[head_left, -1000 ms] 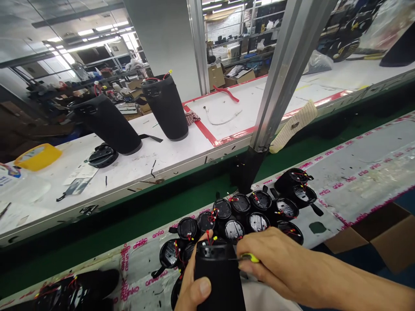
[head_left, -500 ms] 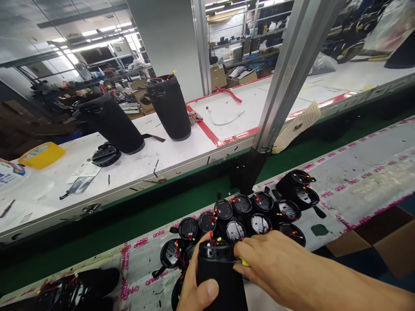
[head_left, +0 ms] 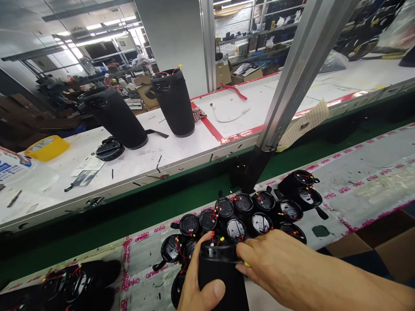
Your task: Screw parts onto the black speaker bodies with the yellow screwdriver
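Note:
A black cylindrical speaker body point(head_left: 223, 271), with red wires and a small yellow connector at its open top, stands at the bottom centre. My left hand point(head_left: 192, 288) is wrapped round its left side, thumb across the front. At the right edge of the speaker's top rim, my right hand point(head_left: 275, 263) is closed in a pinch. A bit of a small yellow tool point(head_left: 247, 264) shows between its fingers; the rest is hidden, so its kind is unclear. Just beyond my hands, several similar black speaker bodies point(head_left: 244, 202) stand close together, wires sticking out.
The speakers stand on a bench point(head_left: 366, 172) covered in printed plastic sheet. More black cylinders point(head_left: 78, 285) lie at lower left. Past a green strip, a white table point(head_left: 181, 153) holds two tall speakers point(head_left: 177, 103) and yellow tape point(head_left: 48, 148). A metal post point(head_left: 292, 82) rises between; cardboard boxes point(head_left: 389, 242) sit at right.
The view has shifted slightly, so the background sits a little further right. Both hands keep their hold at the speaker's rim, with only slight movement.

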`<state>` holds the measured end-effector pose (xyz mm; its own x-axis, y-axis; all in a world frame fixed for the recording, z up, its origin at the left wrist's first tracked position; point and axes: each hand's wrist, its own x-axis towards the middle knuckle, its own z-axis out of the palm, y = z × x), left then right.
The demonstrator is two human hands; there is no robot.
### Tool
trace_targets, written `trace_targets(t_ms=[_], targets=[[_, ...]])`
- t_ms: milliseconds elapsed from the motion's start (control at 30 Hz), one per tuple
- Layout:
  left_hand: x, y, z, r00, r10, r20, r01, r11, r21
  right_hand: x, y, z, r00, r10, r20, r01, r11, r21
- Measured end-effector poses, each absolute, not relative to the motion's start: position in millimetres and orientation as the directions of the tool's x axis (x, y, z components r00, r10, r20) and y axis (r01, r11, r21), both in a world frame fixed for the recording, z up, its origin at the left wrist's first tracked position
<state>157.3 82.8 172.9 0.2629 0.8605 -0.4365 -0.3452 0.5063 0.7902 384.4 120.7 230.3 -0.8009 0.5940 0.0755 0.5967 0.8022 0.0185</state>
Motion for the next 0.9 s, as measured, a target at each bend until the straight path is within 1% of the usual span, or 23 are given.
trace_targets(t_ms=[100, 200, 333, 433, 467, 500, 600, 633, 667, 700, 733, 800, 900], targets=[[156.8, 82.1, 170.1, 0.220, 0.876, -0.429, -0.313, 0.480, 0.820, 383.9, 119.4, 227.4, -0.801, 0.593, 0.080, 0.597, 0.802, 0.031], [156.2, 83.4, 167.5, 0.181, 0.893, -0.412, -0.253, 0.447, 0.858, 381.6, 117.0, 224.1, -0.772, 0.630, 0.087, 0.634, 0.772, 0.036], [155.6, 86.6, 167.9, 0.208, 0.887, -0.413, -0.184, 0.450, 0.874, 381.9, 116.1, 223.3, -0.769, 0.633, 0.085, 0.637, 0.770, 0.029], [157.6, 87.0, 170.0, 0.218, 0.887, -0.408, -0.201, 0.450, 0.870, 386.0, 118.5, 222.8, -0.801, 0.596, 0.061, 0.597, 0.802, -0.003], [158.9, 86.3, 170.8, 0.211, 0.890, -0.404, -0.233, 0.447, 0.864, 387.6, 119.5, 222.4, -0.797, 0.602, 0.049, 0.601, 0.798, -0.044], [160.4, 85.3, 171.6, 0.207, 0.893, -0.400, -0.282, 0.446, 0.849, 389.1, 120.4, 222.1, -0.781, 0.623, 0.040, 0.616, 0.780, -0.113], [163.9, 82.6, 174.2, 0.226, 0.887, -0.402, -0.435, 0.461, 0.773, 392.0, 120.9, 222.4, -0.685, 0.727, 0.049, 0.656, 0.644, -0.394], [164.1, 82.5, 175.1, 0.237, 0.880, -0.412, -0.445, 0.475, 0.759, 392.1, 120.3, 222.9, -0.651, 0.757, 0.058, 0.656, 0.600, -0.458], [163.7, 83.1, 176.0, 0.243, 0.872, -0.424, -0.432, 0.489, 0.758, 391.6, 119.4, 223.3, -0.630, 0.774, 0.069, 0.656, 0.577, -0.486], [162.7, 84.3, 176.9, 0.247, 0.867, -0.433, -0.398, 0.498, 0.771, 390.6, 118.4, 223.6, -0.616, 0.784, 0.076, 0.668, 0.571, -0.477], [161.2, 86.1, 177.8, 0.247, 0.866, -0.434, -0.347, 0.497, 0.795, 389.0, 117.4, 223.6, -0.613, 0.785, 0.083, 0.685, 0.581, -0.440], [157.7, 90.1, 179.9, 0.237, 0.877, -0.419, -0.238, 0.470, 0.850, 385.0, 116.0, 223.1, -0.649, 0.756, 0.084, 0.704, 0.638, -0.312], [154.3, 94.3, 183.7, 0.188, 0.899, -0.395, -0.091, 0.416, 0.905, 380.4, 115.8, 222.5, -0.717, 0.692, 0.086, 0.680, 0.721, -0.131]])
